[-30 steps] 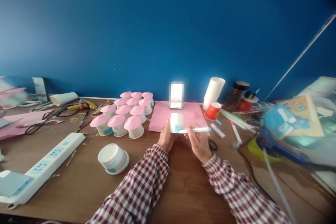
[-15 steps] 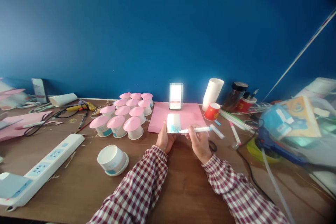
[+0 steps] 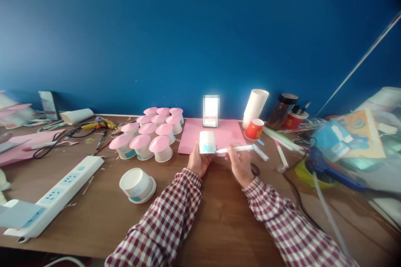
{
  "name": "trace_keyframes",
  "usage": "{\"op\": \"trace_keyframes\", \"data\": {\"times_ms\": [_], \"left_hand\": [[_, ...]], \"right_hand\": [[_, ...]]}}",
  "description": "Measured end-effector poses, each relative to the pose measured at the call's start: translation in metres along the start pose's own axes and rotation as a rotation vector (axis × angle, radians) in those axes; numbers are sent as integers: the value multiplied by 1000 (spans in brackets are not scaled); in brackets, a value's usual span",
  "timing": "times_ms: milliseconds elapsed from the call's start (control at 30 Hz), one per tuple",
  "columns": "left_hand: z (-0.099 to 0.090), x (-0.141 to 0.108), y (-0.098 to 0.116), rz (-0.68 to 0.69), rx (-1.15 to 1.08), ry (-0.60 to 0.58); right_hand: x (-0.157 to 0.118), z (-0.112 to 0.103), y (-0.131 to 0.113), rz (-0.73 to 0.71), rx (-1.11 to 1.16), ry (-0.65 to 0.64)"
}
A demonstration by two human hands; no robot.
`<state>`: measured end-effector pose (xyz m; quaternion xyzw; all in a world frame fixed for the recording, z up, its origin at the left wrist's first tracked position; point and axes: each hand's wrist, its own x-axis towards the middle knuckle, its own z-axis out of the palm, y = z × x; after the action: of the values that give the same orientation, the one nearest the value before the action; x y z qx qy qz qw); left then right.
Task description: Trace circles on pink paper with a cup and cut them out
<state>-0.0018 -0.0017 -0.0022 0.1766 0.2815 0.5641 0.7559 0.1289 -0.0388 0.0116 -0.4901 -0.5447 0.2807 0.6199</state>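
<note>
1. Right hand [image 3: 240, 167]: fingers pinched round a marker [image 3: 245, 148], likely light and stiff; best held near its tip.
2. Left hand [image 3: 197, 162]: curled under the cup [image 3: 207, 138], before the pink sheet [image 3: 230, 131]; probably light, easily dented, so cradle it.

Overall light: moderate, cool, apparently from the left; blue wall [image 3: 200, 33] hazy and pale there, darkening to near-black at the upper right corner. Glare: phone screen [image 3: 211, 106] burnt to white, pixelated in blocks, ringed by a glow; stack of paper cups [image 3: 255, 108] bright, with a faint halo. White cup [image 3: 207, 141] in my left hand [image 3: 198, 162]: upper part washed out, blue marking smudged. Tabletop [image 3: 222, 225]: dull sheen between my sleeves, shadows faint and soft. Focus: my right hand [image 3: 240, 166] slightly soft. Edges: stretched; plastic bags [image 3: 369, 179] at far right smeared, milky with reflections.
</note>
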Motion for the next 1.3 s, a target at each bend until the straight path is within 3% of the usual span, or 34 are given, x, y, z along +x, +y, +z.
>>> {"op": "trace_keyframes", "data": {"times_ms": [233,600,1300], "left_hand": [[-3,2,-2,4,10,-1],[-4,2,-2,4,16,-69],[1,0,0,-16,74,-78]], "right_hand": [[-1,2,1,63,78,34],[-8,4,-7,-61,10,-56],[-5,3,-3,-54,27,-147]]}}
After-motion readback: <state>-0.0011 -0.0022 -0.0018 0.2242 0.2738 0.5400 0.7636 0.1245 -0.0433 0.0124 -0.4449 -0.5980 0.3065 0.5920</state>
